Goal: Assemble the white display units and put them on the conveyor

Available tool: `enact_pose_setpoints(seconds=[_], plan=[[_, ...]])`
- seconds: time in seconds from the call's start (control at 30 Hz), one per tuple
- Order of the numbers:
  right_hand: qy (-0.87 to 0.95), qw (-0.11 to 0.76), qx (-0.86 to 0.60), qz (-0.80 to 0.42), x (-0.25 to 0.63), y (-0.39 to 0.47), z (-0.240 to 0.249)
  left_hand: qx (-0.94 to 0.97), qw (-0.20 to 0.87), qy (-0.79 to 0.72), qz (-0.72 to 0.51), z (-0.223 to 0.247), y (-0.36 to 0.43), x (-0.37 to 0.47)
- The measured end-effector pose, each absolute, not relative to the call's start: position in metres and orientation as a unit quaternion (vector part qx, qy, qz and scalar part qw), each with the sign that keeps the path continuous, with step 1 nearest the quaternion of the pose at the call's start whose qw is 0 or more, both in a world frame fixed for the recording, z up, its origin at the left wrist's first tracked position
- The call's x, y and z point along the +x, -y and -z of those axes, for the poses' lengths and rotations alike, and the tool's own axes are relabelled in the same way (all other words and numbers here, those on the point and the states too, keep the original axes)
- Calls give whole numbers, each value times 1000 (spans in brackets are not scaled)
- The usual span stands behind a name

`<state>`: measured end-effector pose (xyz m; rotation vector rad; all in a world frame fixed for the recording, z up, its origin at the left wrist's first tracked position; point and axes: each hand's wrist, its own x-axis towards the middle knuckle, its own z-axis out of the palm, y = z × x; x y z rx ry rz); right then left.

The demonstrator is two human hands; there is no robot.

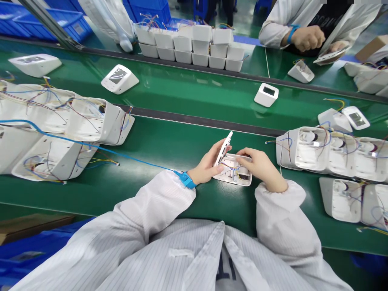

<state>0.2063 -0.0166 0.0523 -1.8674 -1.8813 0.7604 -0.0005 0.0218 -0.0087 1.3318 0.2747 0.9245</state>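
My left hand (pixel 209 163), with a blue strap (pixel 186 180) at the wrist, grips a white front panel (pixel 224 149) held nearly on edge. Below and beside the panel, a white plastic housing (pixel 232 180) lies open side up on the green bench. Thin coloured wires (pixel 235 171) run inside it. My right hand (pixel 254 161) is at the housing's upper right, its fingers bent and reaching over the rim to the wires. Whether its fingertips pinch a wire is too small to make out.
Open wired housings (pixel 87 121) stand in rows at left, with more housings (pixel 312 147) at right. A blue cord (pixel 136 157) stretches from my wrist strap leftward. Finished-looking units (pixel 119 79) sit on the strip beyond a dark rail (pixel 194 121). Across the bench, a co-worker's hand (pixel 307 38) is near another panel.
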Motion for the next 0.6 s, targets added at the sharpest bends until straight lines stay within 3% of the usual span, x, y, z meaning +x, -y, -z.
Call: enact_pose_setpoints(seconds=[0.27,0.5,0.6], plan=[[631,187,-678,-328,210,14,-52,626,652,-104,-414,4,-23,2],[633,180,-706,-262,205,15,-47,646,631,-104,-417,2,-23,4],[665,222,-678,-221,204,16,-51,643,633,-100,-419,2,-23,3]])
